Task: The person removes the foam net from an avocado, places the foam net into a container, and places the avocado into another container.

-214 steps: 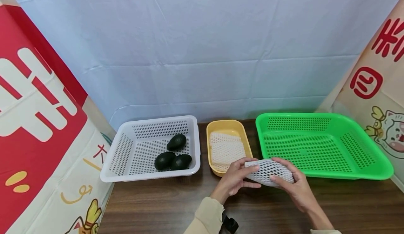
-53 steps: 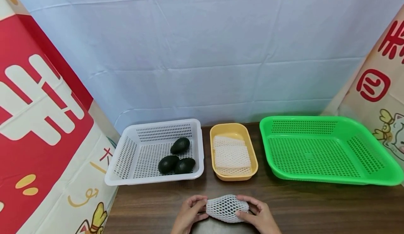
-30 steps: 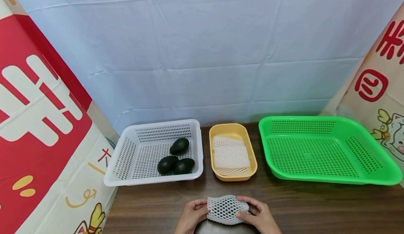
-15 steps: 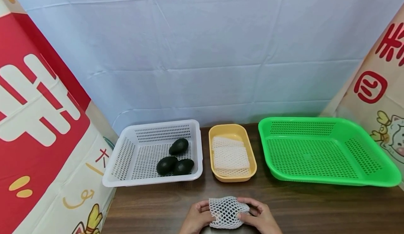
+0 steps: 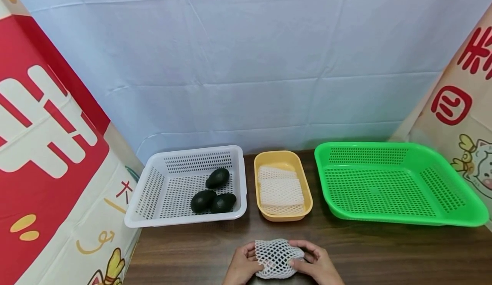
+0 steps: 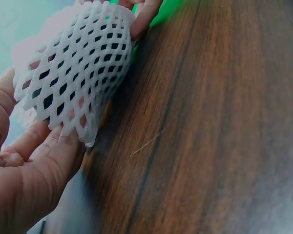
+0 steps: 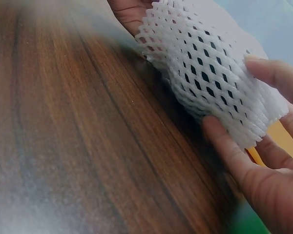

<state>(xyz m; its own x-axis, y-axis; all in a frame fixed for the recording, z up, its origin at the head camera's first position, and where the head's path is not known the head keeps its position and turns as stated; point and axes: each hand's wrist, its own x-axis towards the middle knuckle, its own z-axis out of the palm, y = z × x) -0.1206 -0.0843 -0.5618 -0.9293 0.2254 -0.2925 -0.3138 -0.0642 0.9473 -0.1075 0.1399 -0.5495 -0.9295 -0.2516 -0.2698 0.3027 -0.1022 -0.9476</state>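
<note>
Low over the table's front, both hands hold a white foam net sleeve (image 5: 277,251) with a dark avocado showing through its mesh. My left hand (image 5: 243,264) grips the sleeve's wide left end, some fingertips visible through the holes. In the left wrist view, the fingers of the left hand (image 6: 34,170) lie along that end's rim. My right hand (image 5: 318,262) pinches the other end between thumb and fingers. The right wrist view shows the foam sleeve (image 7: 205,68) stretched over the dark fruit, the right hand (image 7: 268,180) at its near end.
A white basket (image 5: 184,223) at the left holds three dark avocados (image 5: 217,178). In the middle stands a yellow tray (image 5: 283,218) with flat foam net sleeves (image 5: 282,191). A green basket (image 5: 384,191) stands at the right, and a pale cloth (image 5: 246,63) hangs behind.
The sleeved avocado has come from beside the green basket to the table's front. More recently, the left hand has shifted right along the sleeve, whose left end has spread wider; the right hand holds almost still.
</note>
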